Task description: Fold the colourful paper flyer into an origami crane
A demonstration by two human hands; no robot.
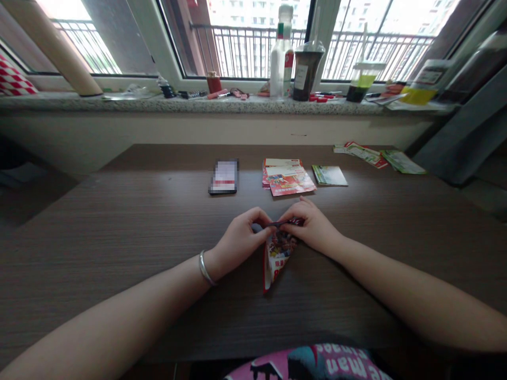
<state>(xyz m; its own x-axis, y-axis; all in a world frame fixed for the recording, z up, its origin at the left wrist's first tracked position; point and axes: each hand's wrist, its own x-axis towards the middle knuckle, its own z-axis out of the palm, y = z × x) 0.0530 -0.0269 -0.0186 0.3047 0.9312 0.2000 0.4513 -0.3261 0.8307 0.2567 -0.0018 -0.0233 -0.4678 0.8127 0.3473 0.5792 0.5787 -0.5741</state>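
A printed paper sheet (279, 253), folded to a narrow point at its lower end, is held between both hands over the table's near middle. My left hand (247, 232) pinches its upper left edge between thumb and fingers; a silver bangle circles that wrist. On the upper right edge, my right hand (311, 224) grips with thumb and fingers. The two sets of fingertips almost meet along the top fold. Just beyond the hands lies a loose stack of red and white printed leaflets (291, 180).
Left of the leaflets lies a dark-edged phone-like object (224, 177), its face blurred. Green and white cards (330, 176) sit to their right, with more strips (368, 154) at the back right. Bottles (279, 68) and drink cups (307, 71) stand on the stone windowsill (190, 106).
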